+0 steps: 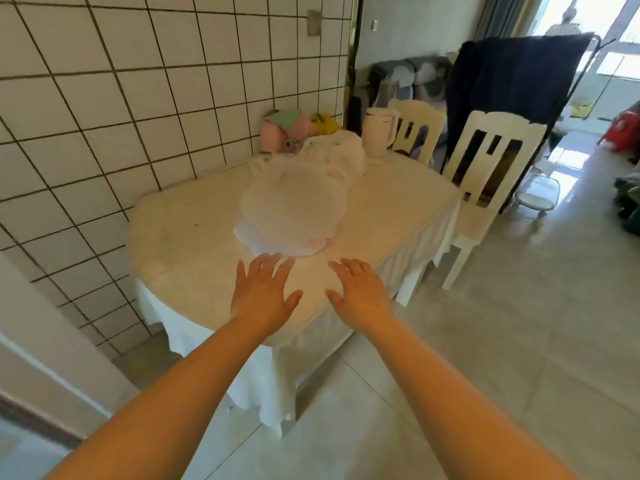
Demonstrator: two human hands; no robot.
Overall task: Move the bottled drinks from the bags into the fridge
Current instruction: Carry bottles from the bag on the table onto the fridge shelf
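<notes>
Your two bare forearms reach forward from the bottom of the view, palms down. Your left hand (264, 292) has its fingers straight and spread, holding nothing; your right hand (358, 292) is beside it, a small gap apart, fingers also straight and loosely fanned, holding nothing. Both hover over the near edge of a table (180, 244) covered in a pale cloth — whether they touch the cloth cannot be told.

Just past your fingertips lies a white plastic bag (294, 216) with red print on its near edge, slumped flat and rounded on the tabletop. Behind it, touching or nearly so, sits a second white bag (341, 152), bunched higher. No bottles can be made out through either bag; the picture is blurred.

Further back, against the tiled wall (138, 98), are pink and yellow bundles (291, 129) — too soft to identify. A cream jug (379, 131) stands at the far right corner, with two white chairs (491, 168) beyond it.
</notes>
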